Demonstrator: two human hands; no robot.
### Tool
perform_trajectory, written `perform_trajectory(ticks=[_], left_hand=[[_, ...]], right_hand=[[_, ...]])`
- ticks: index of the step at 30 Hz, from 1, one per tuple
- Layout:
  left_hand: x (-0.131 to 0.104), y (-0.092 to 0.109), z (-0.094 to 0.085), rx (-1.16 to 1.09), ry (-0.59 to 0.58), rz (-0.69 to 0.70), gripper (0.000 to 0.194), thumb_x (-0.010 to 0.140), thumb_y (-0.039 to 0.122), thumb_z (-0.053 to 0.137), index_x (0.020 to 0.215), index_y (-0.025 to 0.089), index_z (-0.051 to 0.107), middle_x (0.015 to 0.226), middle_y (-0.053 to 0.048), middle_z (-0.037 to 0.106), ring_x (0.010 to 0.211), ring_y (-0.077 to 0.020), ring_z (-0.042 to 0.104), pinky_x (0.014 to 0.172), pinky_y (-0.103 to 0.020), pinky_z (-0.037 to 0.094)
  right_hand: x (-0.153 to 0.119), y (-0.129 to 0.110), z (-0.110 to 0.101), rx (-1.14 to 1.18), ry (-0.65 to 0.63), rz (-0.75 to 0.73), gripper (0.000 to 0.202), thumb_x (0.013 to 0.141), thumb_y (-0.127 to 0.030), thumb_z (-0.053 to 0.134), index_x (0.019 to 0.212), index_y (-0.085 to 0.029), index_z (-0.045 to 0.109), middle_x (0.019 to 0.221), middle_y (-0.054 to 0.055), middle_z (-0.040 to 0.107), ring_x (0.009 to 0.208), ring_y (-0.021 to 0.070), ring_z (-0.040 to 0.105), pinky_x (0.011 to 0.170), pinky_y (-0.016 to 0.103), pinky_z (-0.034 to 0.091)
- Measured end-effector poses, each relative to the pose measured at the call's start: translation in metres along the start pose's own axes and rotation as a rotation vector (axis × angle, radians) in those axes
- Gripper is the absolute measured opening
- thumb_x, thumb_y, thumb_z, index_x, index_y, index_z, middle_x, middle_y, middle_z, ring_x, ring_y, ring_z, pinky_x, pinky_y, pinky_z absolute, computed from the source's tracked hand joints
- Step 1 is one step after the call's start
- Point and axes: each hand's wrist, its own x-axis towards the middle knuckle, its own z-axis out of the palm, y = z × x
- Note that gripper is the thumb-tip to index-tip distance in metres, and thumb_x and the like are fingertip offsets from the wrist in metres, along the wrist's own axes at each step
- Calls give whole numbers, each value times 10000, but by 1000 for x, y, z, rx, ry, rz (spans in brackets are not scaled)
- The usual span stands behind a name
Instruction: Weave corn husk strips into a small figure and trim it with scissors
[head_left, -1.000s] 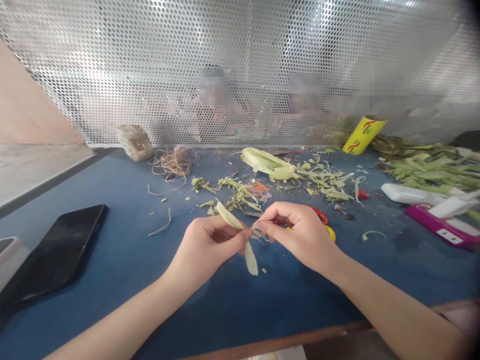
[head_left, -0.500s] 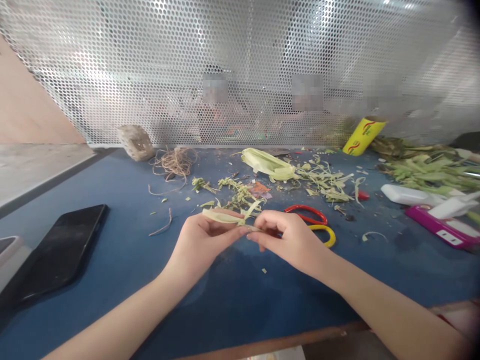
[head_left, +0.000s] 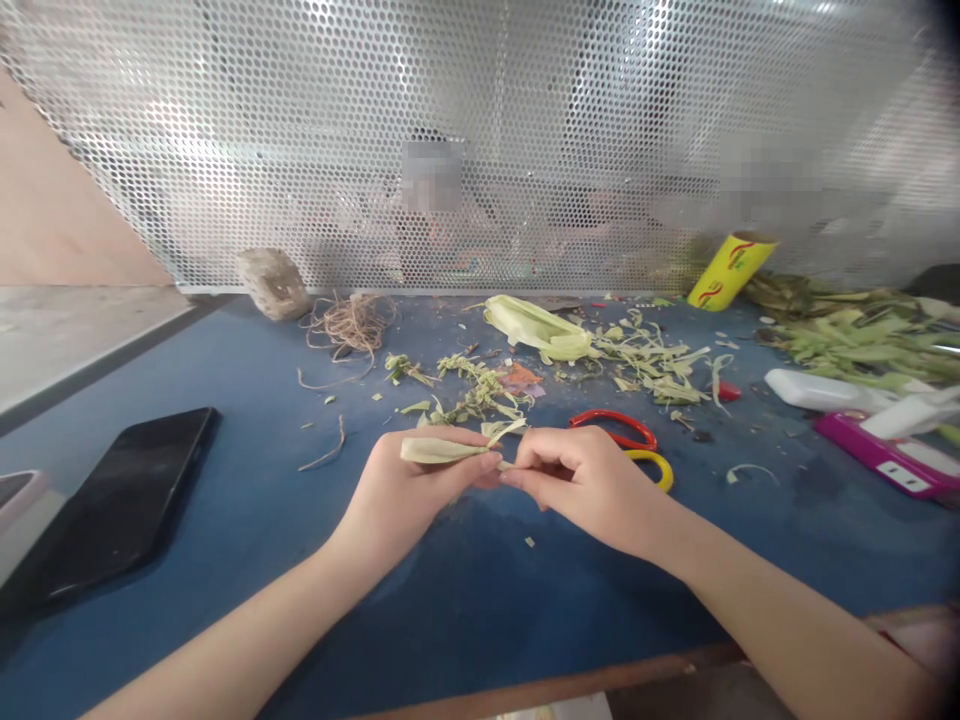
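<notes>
A pale green folded leaf piece (head_left: 435, 450) lies across the fingers of my left hand (head_left: 409, 485), which pinches it near its narrow end. My right hand (head_left: 592, 485) pinches the thin end of the same piece, close to my left fingertips. A loose strip sticks up between the two hands. Just behind my right hand are scissors with a red and a yellow handle loop (head_left: 660, 464), their blades hidden. Small green leaf scraps (head_left: 480, 385) lie beyond my hands, and a larger pale green husk (head_left: 536, 328) rests farther back.
Brown twine (head_left: 351, 325) and a rough pale block (head_left: 274, 284) sit at the back left. A black phone (head_left: 127, 500) lies left. To the right are a yellow tube (head_left: 731, 272), a purple-and-white glue gun (head_left: 885, 455) and piled leaves (head_left: 862, 340). A perforated metal screen stands behind.
The leaf piece has turned in my fingers, so its broad side shows more and its loose strip leans to the right. My right hand has shifted slightly right.
</notes>
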Motion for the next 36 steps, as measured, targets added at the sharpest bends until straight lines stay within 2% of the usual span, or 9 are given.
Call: perform_trajectory(ticks=[7, 10, 13, 16, 20, 25, 30, 33, 36], left_hand=[[1, -1, -5, 159, 0, 142, 78, 672, 272, 671, 655, 200, 694, 620, 27, 702, 623, -126, 646, 587, -160, 488], [1, -1, -5, 254, -57, 121, 214, 749, 331, 580, 646, 191, 706, 744, -7, 715, 700, -158, 638, 605, -191, 476], [-2, -2, -1, 249, -68, 86, 303, 816, 381, 466, 864, 197, 703, 759, -22, 706, 663, -167, 619, 598, -228, 473], [-6, -4, 2, 171, -35, 92, 365, 833, 368, 437, 1143, 229, 571, 799, -14, 695, 671, -162, 616, 641, -241, 480], [-10, -6, 3, 208, -155, 95, 429, 854, 343, 395, 1275, 269, 424, 767, 0, 690, 716, -160, 627, 676, -229, 474], [-12, -4, 1, 318, -202, 178, 473, 853, 314, 391, 1321, 294, 328, 666, 19, 667, 641, -153, 611, 668, -231, 470], [-12, -7, -3, 337, -206, 237, 453, 850, 278, 382, 1302, 311, 361, 717, 13, 680, 645, -150, 611, 692, -236, 468], [-12, -11, -5, 389, -157, 281, 444, 849, 269, 374, 1291, 317, 378, 705, 12, 671, 652, -154, 594, 704, -238, 456], [-12, -14, -4, 331, -114, 253, 440, 862, 293, 346, 1302, 308, 361, 707, 16, 665, 640, -149, 580, 690, -232, 450]], right_hand=[[-3, -1, -8, 78, -118, 79, 229, 813, -320, 487, 639, -183, 429, 538, -43, 471, 502, 75, 433, 482, 189, 327], [-2, 0, -7, 41, -108, 78, 173, 807, -347, 498, 737, -193, 461, 637, -26, 527, 593, 101, 488, 559, 215, 372], [1, 4, 0, 52, 3, 50, 262, 747, -408, 573, 803, -208, 414, 720, -24, 521, 662, 120, 497, 611, 238, 394], [5, 9, 8, 209, 40, 68, 314, 747, -420, 574, 832, -219, 348, 720, -34, 518, 628, 108, 506, 594, 232, 406], [9, 13, 14, 249, 79, 60, 297, 756, -379, 573, 936, -216, 402, 662, -45, 507, 556, 93, 467, 541, 221, 378], [11, 15, 14, 290, 108, 3, 162, 732, -326, 599, 790, -177, 575, 674, -9, 512, 561, 97, 448, 531, 238, 377], [11, 15, 15, 400, 107, 37, 141, 709, -294, 623, 749, -164, 588, 653, 11, 573, 565, 124, 525, 528, 258, 411], [12, 12, 17, 490, 118, 69, 110, 701, -272, 627, 738, -176, 588, 642, 9, 612, 598, 151, 593, 569, 275, 452], [12, 10, 19, 566, 177, 84, 77, 686, -243, 637, 705, -186, 589, 607, -7, 619, 600, 159, 620, 579, 273, 470]])
